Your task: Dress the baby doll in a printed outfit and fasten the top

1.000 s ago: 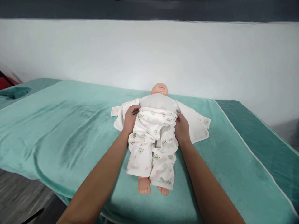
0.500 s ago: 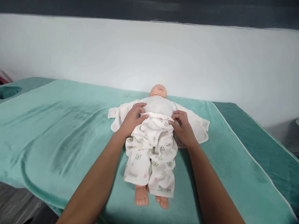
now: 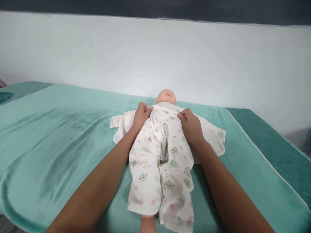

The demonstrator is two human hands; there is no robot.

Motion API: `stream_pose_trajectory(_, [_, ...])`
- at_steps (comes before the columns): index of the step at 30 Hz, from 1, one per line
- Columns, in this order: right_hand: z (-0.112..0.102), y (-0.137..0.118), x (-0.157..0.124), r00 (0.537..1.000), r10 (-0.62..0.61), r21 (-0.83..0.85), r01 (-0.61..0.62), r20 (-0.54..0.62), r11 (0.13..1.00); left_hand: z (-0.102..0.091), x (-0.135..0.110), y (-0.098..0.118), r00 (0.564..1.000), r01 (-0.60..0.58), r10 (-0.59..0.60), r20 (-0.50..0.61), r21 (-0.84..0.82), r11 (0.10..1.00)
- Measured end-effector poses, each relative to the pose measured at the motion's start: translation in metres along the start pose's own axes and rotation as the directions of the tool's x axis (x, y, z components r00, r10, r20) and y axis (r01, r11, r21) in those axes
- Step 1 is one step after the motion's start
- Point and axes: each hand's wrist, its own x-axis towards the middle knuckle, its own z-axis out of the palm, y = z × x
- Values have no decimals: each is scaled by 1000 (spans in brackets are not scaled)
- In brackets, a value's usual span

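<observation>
A baby doll (image 3: 166, 96) lies on its back, head away from me, on a green blanket. White baby pants (image 3: 150, 158) printed with small green animals cover its legs and most of its belly. My left hand (image 3: 142, 114) pinches the waistband at its left side, and my right hand (image 3: 190, 124) grips it at the right, holding it up near the doll's chest. Beneath the doll a white baby shirt (image 3: 210, 136) is spread, its sleeves out to both sides. One foot (image 3: 147, 225) shows below the left pant leg; the other is almost hidden.
The green blanket (image 3: 60, 136) covers the table, with wrinkles on the left. A darker green cover (image 3: 267, 139) shows along the right. Behind stands a white wall (image 3: 155, 58) with a dark band (image 3: 155, 9) above.
Both hands have drawn the waistband up from the doll's waist toward its chest. The pants have stretched out, and the grey-white belly is now mostly covered.
</observation>
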Motion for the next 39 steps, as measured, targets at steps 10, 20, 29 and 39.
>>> stream_pose_trajectory(10, [7, 25, 27, 990, -125, 279, 100, 70, 955, -5, -1, 1, 953, -251, 245, 179, 11, 968])
stream_pose_trajectory(20, [0, 12, 38, 970, -89, 232, 35, 227, 972, -8, 20, 15, 937, -88, 61, 345, 65, 994])
stream_pose_trajectory(29, [15, 12, 73, 984, -72, -124, 93, 165, 988, 10, 47, -3, 997, -55, 48, 63, 119, 991])
stream_pose_trajectory(39, [27, 28, 75, 991, 16, 130, -34, 136, 991, 8, 44, -4, 971, -68, 29, 237, 154, 986])
